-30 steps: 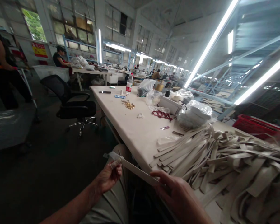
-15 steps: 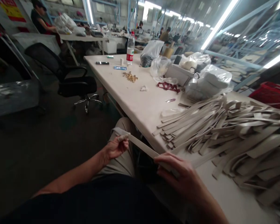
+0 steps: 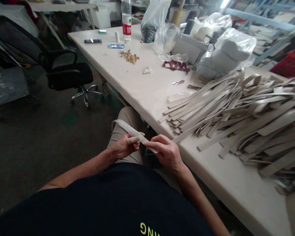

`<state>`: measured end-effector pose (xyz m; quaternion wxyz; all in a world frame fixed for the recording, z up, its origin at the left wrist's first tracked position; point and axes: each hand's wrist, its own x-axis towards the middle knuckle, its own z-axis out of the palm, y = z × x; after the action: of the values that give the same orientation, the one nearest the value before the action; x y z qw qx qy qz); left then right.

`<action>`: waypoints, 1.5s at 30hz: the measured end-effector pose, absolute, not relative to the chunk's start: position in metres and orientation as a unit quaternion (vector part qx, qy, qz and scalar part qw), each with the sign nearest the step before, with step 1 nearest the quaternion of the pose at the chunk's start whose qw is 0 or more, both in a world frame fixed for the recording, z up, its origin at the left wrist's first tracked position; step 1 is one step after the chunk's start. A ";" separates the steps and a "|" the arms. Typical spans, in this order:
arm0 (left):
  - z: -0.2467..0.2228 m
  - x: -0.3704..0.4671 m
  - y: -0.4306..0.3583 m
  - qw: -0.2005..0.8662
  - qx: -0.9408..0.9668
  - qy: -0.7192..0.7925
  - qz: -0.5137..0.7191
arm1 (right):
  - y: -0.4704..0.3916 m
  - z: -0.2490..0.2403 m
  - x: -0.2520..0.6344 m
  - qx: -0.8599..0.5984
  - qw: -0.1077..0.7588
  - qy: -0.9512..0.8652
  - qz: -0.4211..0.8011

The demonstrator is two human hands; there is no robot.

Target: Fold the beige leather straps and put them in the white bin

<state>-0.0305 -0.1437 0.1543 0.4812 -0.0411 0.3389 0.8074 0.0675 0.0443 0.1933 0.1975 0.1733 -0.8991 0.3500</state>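
Note:
A pale flat strap runs across my lap between both hands, its far end curving down over my knee. My left hand, with covers on the thumb and a finger, pinches the strap near its middle. Close beside it my right hand grips the strap's nearer end between thumb and fingers. To the right, a large pile of similar beige straps lies loosely on the table, some ends reaching the front edge.
Small gold metal pieces, thread snips, a maroon strip and a water bottle are on the table. Plastic bags and a white box stand behind. A black office chair is at the left.
My right hand has moved left along the strap, so the hands are now close together. The view has tilted downward, showing more of my shirt.

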 end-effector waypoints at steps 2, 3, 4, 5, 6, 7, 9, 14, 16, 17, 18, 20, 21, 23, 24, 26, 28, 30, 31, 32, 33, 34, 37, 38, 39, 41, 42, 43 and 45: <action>0.152 -0.021 -0.144 0.506 -0.014 0.366 0.781 | 0.040 0.180 0.066 0.177 0.238 -0.891 0.345; 0.150 -0.017 -0.145 0.521 -0.004 0.371 0.769 | 0.038 0.174 0.068 0.184 0.242 -0.884 0.356; 0.149 -0.014 -0.146 0.535 0.005 0.373 0.758 | 0.036 0.169 0.070 0.191 0.234 -0.875 0.379; 0.147 -0.011 -0.147 0.548 0.014 0.373 0.748 | 0.034 0.164 0.073 0.198 0.218 -0.862 0.412; 0.145 -0.009 -0.148 0.563 0.025 0.373 0.737 | 0.033 0.160 0.077 0.201 0.200 -0.848 0.447; 0.144 -0.007 -0.149 0.578 0.034 0.374 0.724 | 0.032 0.157 0.081 0.199 0.181 -0.835 0.480; 0.142 -0.003 -0.151 0.613 0.043 0.379 0.692 | 0.032 0.154 0.092 0.180 0.157 -0.813 0.531; 0.143 -0.024 -0.154 0.559 -0.108 0.367 0.736 | 0.047 0.151 0.130 0.103 0.120 -0.785 0.599; 0.145 -0.054 -0.161 0.436 -0.227 0.356 0.794 | 0.055 0.148 0.151 0.058 0.107 -0.763 0.635; 0.146 -0.072 -0.166 0.368 -0.275 0.353 0.815 | 0.059 0.145 0.162 0.034 0.103 -0.750 0.653; 0.148 -0.090 -0.171 0.302 -0.307 0.350 0.832 | 0.062 0.142 0.172 0.012 0.100 -0.737 0.668; 0.155 -0.121 -0.181 0.195 -0.332 0.346 0.855 | 0.065 0.135 0.190 -0.025 0.098 -0.715 0.692; 0.160 -0.131 -0.184 0.152 -0.328 0.344 0.867 | 0.065 0.132 0.196 -0.040 0.096 -0.707 0.699; 0.171 -0.136 -0.184 0.100 -0.271 0.364 0.885 | 0.065 0.128 0.204 -0.060 0.090 -0.697 0.709; 0.176 -0.131 -0.181 0.095 -0.220 0.389 0.890 | 0.065 0.126 0.204 -0.063 0.087 -0.693 0.713; 0.183 -0.110 -0.166 0.139 -0.073 0.459 0.874 | 0.066 0.127 0.202 -0.056 0.087 -0.692 0.714; 0.186 -0.082 -0.147 0.245 0.093 0.519 0.814 | 0.068 0.133 0.194 -0.042 0.110 -0.697 0.708; 0.186 -0.057 -0.127 0.368 0.236 0.543 0.717 | 0.071 0.144 0.185 -0.030 0.146 -0.699 0.700; 0.186 -0.046 -0.118 0.425 0.291 0.545 0.662 | 0.073 0.150 0.181 -0.025 0.162 -0.697 0.698; 0.186 -0.037 -0.110 0.474 0.335 0.545 0.606 | 0.075 0.156 0.178 -0.021 0.174 -0.695 0.697; 0.185 -0.030 -0.103 0.511 0.372 0.543 0.553 | 0.077 0.162 0.175 -0.019 0.181 -0.693 0.697; 0.185 -0.025 -0.097 0.535 0.405 0.541 0.506 | 0.080 0.168 0.172 -0.018 0.188 -0.689 0.700; 0.185 -0.014 -0.082 0.567 0.490 0.533 0.393 | 0.090 0.180 0.170 -0.015 0.206 -0.663 0.719; 0.184 -0.012 -0.078 0.571 0.510 0.528 0.366 | 0.094 0.182 0.172 -0.012 0.215 -0.648 0.730; 0.184 -0.009 -0.075 0.573 0.526 0.525 0.346 | 0.098 0.185 0.175 -0.008 0.229 -0.633 0.740; 0.183 -0.004 -0.072 0.572 0.545 0.522 0.322 | 0.104 0.189 0.182 -0.011 0.264 -0.614 0.743; 0.182 -0.002 -0.071 0.570 0.550 0.521 0.317 | 0.106 0.192 0.186 -0.017 0.282 -0.614 0.737; 0.181 0.000 -0.070 0.568 0.554 0.520 0.316 | 0.106 0.194 0.190 -0.022 0.295 -0.620 0.727; 0.177 0.003 -0.066 0.557 0.560 0.520 0.325 | 0.105 0.199 0.194 -0.026 0.308 -0.638 0.705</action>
<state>0.0034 -0.0658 0.1774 0.5574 0.5600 0.5200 0.3246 0.1944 0.1048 0.1986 0.3082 -0.0260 -0.6380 0.7052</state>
